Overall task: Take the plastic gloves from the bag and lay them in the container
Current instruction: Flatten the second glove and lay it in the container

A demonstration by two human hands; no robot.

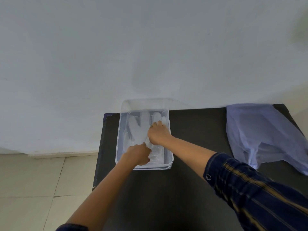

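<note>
Gloves (141, 129) of thin clear plastic lie flat inside the container (118, 140), their fingers pointing toward the far wall, and both of our hands are down on them. Our left hand (137, 155) sits at the near end with its fingers curled onto the crumpled cuff area — we cannot tell whether it pinches the film or only presses it. Our right hand (157, 134) is further in, knuckles up and fingers bent down over the glove's palm and the base of its fingers; here too the exact hold is hidden beneath the hand, though it plainly touches the plastic. The container is a clear rectangular tub standing on the dark table (191, 147), at the table's far left part and close to the wall (150, 47). Well apart from it, at the far right of the table, lies the bag (260, 134) — pale bluish, translucent and slack, its near end draping toward the table's right edge. Our right forearm wears a dark striped sleeve (250, 185) pushed up past the wrist, while the left forearm is bare. To the left of the table we see a pale tiled floor (41, 189).
</note>
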